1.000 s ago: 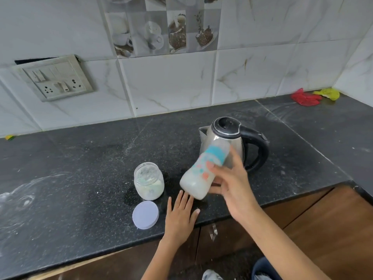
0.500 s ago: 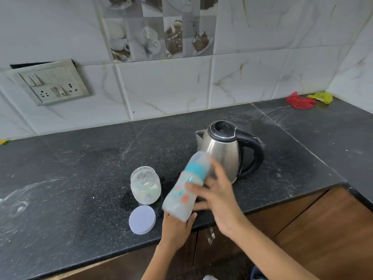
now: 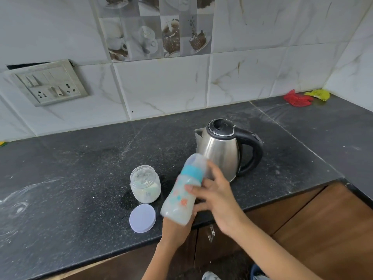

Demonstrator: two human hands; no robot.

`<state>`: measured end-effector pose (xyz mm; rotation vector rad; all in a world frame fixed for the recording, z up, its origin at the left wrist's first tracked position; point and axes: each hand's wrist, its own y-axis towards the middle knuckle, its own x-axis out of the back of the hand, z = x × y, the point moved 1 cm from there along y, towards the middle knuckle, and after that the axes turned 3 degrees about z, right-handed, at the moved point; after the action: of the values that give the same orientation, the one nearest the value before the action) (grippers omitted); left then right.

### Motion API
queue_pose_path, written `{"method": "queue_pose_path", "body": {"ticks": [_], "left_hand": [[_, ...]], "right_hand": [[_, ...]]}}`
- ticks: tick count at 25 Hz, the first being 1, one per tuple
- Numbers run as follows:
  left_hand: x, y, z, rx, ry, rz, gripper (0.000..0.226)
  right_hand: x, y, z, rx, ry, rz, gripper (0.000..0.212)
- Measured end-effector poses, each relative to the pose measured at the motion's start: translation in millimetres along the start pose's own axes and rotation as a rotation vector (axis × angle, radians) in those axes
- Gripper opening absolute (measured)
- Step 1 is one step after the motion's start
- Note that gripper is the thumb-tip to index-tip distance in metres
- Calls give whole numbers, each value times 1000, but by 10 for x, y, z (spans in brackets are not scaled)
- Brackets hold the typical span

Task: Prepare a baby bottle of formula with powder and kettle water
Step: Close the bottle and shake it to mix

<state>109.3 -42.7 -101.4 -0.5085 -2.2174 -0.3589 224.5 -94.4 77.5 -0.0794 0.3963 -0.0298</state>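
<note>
My right hand (image 3: 216,201) grips a capped baby bottle (image 3: 184,190) with a teal collar and milky liquid inside, held tilted above the counter's front edge. My left hand (image 3: 174,229) lies on the counter edge under the bottle's base, its fingers hidden by the bottle. An open jar of white powder (image 3: 145,184) stands left of the bottle, with its pale lilac lid (image 3: 142,218) lying flat in front of it. The steel kettle (image 3: 221,150) with a black handle stands behind the bottle.
The black stone counter (image 3: 80,178) is dusted with powder at the left. A red and a yellow cloth (image 3: 297,99) lie at the back right corner. A switch plate (image 3: 48,84) is on the tiled wall. Wooden cabinets sit below.
The bottle has come down and towards me with my right hand, from in front of the kettle to over my left hand at the counter edge. The camera has tilted slightly.
</note>
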Motion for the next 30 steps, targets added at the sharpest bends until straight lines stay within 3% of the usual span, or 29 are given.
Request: {"method": "queue_pose_path", "body": {"ticks": [3, 6, 7, 10, 13, 15, 19, 30], "left_hand": [[-25, 26, 71, -12, 344, -11, 57], [-49, 5, 56, 112, -59, 60, 55], [-36, -1, 45, 110, -75, 55, 54], [12, -18, 58, 106, 29, -50, 58], [42, -5, -8, -7, 357, 15, 56], [51, 10, 4, 20, 401, 33, 57], [49, 1, -12, 41, 432, 66, 58], [62, 7, -37, 68, 438, 86, 57]], "right_hand": [[207, 93, 260, 141, 117, -148, 71], [68, -15, -5, 34, -61, 4, 81], [5, -73, -92, 0, -114, 43, 85], [105, -56, -98, 135, -198, -26, 88], [361, 93, -9, 315, -437, -177, 81], [512, 174, -116, 370, -607, -230, 74], [779, 244, -514, 317, -811, -255, 73], [858, 377, -770, 284, -932, -228, 76]]}}
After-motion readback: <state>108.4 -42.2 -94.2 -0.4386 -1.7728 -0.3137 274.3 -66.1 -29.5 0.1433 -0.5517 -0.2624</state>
